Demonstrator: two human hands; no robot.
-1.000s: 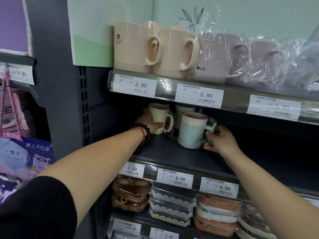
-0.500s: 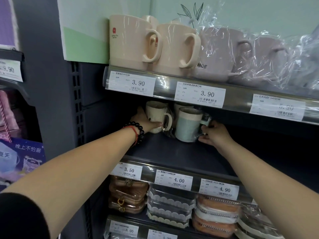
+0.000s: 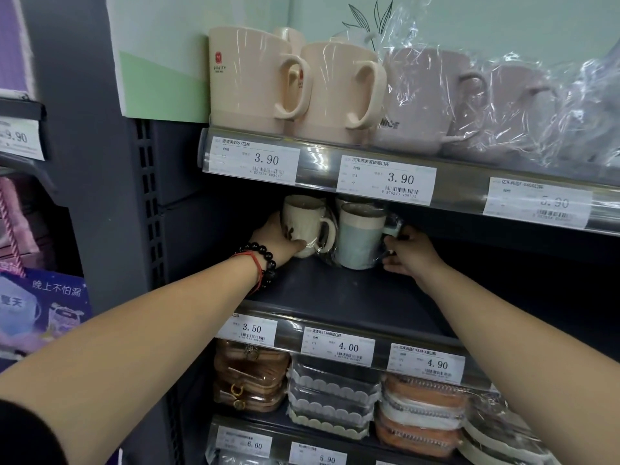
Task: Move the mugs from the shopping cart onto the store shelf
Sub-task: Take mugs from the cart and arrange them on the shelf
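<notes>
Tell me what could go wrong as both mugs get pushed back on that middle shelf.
1. The cream mug in the left hand and the blue-grey mug at the right hand stand very close; the cream mug's handle could knock the other.
2. Another mug stands right behind; pushing deeper may bump it.
3. The upper shelf's price rail hides the mug rims, so clearance is hard to judge.

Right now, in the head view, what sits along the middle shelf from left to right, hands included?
Left hand → cream mug → blue mug → right hand.
</notes>
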